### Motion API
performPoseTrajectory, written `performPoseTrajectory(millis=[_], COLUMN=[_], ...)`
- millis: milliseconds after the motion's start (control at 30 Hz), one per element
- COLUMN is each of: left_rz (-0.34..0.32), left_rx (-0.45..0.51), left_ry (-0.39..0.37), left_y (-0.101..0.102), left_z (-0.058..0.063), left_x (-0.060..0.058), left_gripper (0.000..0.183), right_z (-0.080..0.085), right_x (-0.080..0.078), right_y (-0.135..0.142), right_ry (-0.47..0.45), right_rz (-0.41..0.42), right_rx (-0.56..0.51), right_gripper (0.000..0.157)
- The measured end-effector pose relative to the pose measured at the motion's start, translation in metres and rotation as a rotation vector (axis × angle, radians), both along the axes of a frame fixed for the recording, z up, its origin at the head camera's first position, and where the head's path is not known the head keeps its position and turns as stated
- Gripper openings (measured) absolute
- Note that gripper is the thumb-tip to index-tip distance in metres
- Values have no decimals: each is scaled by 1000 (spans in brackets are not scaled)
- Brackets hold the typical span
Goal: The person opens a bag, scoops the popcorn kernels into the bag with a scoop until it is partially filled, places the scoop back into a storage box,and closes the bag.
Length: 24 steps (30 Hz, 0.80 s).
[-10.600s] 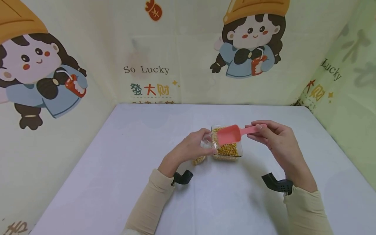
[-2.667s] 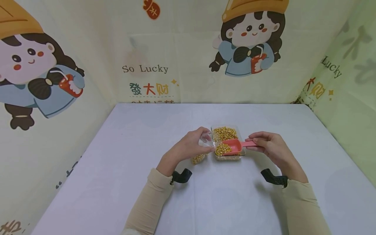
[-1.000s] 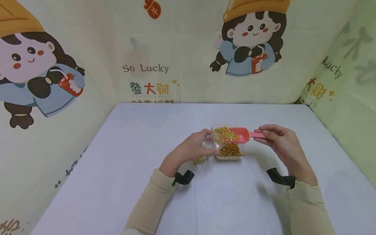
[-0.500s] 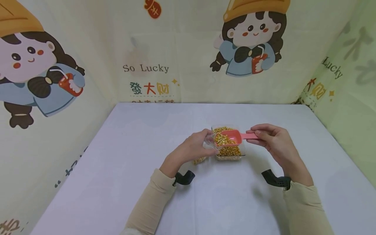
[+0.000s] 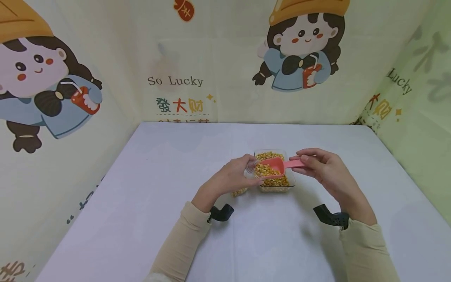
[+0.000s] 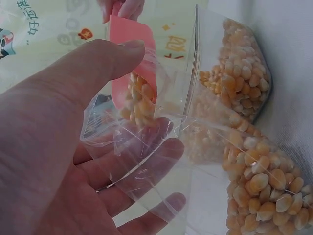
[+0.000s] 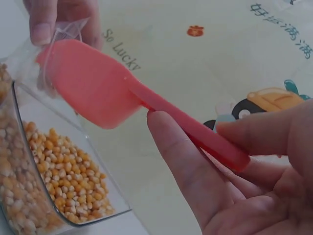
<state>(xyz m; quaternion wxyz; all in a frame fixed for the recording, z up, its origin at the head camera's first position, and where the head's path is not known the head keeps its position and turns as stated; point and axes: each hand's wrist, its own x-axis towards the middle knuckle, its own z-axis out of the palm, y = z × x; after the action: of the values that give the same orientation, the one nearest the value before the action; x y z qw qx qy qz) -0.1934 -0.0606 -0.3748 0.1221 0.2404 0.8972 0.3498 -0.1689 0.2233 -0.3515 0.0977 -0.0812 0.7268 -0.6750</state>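
Pink scoop (image 5: 276,163), loaded with corn (image 5: 265,170), reaches over the clear container (image 5: 276,189) into the plastic bag (image 6: 266,191)'s mouth — right hand (image 5: 325,169) pinching its handle, left hand (image 5: 230,174) gripping the bag — so bag-filling seems under way, next calling for a steady tip.

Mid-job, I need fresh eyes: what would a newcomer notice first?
Likely the pink plastic scoop of yellow corn kernels, in the right hand at the mouth of the clear plastic bag in the left hand. Next, the clear rectangular corn container on the white table, then the cartoon figure in blue on the back wall.
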Motion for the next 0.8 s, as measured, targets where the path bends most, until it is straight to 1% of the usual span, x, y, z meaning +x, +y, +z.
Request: performPoseTrajectory(millis=[133,200,233,333,367,433,467,567,733,800], left_rz=[2,8,9,15,16,15,16,13,6,5], left_rx=[4,2,3,2,5,8,8,9,9,6], left_ry=[-7,-11,-13,-15,-16,-13,-11,0,18,22], left_y=[0,0,0,0,0,-1,-1,0,0,0], left_z=[0,0,0,-1,-1,-1,-1,-1,-1,-1], left_x=[0,0,0,0,0,0,0,0,0,0], left_gripper=[69,69,69,70,70,69,68,68,67,67], right_z=[1,1,2,3,3,4,4,6,14,16], right_x=[0,0,0,1,2,3,3,6,13,15], right_y=[1,1,1,-1,-1,-3,-4,-7,-16,-19], right_ry=[-10,-8,-9,-11,-4,6,16,66,136,180], right_rz=[39,55,57,23,26,2,-10,-21,-74,-86], right_rx=[-118,-144,-138,-43,-10,79,119,194,231,238], right_gripper=[42,43,44,49,50,52,52,52,48,46])
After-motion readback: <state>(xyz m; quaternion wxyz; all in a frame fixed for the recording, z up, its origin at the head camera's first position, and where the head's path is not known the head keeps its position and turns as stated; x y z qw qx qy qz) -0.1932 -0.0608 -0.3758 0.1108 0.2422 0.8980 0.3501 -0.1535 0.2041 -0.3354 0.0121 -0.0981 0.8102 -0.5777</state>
